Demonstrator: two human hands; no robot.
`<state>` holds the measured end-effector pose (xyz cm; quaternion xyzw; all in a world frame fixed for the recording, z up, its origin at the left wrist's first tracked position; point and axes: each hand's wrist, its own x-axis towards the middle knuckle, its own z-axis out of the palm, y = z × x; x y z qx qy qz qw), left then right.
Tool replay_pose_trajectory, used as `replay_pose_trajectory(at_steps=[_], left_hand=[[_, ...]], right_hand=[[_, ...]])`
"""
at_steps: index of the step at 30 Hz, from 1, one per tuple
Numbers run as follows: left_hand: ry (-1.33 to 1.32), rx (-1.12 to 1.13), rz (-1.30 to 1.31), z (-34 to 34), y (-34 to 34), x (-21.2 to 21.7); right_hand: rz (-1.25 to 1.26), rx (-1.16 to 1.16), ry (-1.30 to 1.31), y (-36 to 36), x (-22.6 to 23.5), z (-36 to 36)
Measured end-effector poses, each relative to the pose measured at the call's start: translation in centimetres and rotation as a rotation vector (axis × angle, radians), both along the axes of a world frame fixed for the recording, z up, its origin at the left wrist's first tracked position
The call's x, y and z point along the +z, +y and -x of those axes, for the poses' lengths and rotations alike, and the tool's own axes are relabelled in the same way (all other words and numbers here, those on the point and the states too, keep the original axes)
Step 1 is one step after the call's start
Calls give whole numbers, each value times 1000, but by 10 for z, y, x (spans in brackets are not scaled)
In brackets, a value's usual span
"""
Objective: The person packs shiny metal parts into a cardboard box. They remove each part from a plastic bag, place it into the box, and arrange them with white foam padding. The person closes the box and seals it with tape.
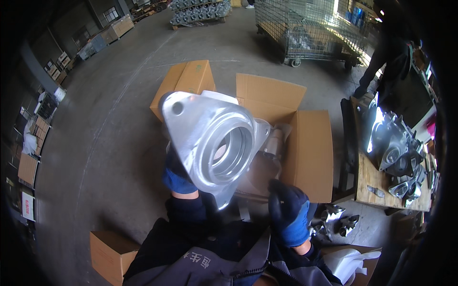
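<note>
A large silver metal flange casting [195,133], with a round bored opening and pointed corners with bolt holes, is held up in front of me. My left hand [175,177], in a blue and black glove, grips it from behind; the casting hides those fingers. To the right, my right hand [289,209] wears a similar glove, its fingers curled beside the near edge of an open cardboard box [314,152]. Whether anything is in those fingers is too dark to make out. Inside the box, metal parts [274,143] are partly visible behind the casting.
A closed carton [183,78] stands beyond the casting. At right, a wooden-topped table [369,183] carries several metal castings [396,152]; more castings [332,213] lie on the floor. A wire cage cart [305,33] stands at the back, a person's legs [369,76] near it. A small open carton [107,255] sits lower left.
</note>
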<state>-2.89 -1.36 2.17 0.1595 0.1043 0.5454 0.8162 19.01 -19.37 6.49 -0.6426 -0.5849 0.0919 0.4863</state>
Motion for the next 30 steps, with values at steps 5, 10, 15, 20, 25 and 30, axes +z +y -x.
replay_pose_trajectory(at_steps=[5, 10, 15, 20, 25, 30], left_hand=[[286, -40, -24, -2, -21, -22], [343, -62, -33, -8, -25, -22], [550, 40, -301, -17, 0, 12], [878, 245, -898, -55, 34, 59], [1098, 803, -1775, -79, 64, 106], [1112, 1004, -1990, -105, 88, 83]], right_hand=[[3, 31, 67, -2, 5, -3], [-30, 91, 108, -3, 10, -12], [2, 517, 778, 16, 72, -38], [-168, 680, 382, 81, 106, -74], [-92, 764, 275, 113, 128, -92], [-267, 626, -380, 164, 70, -122]])
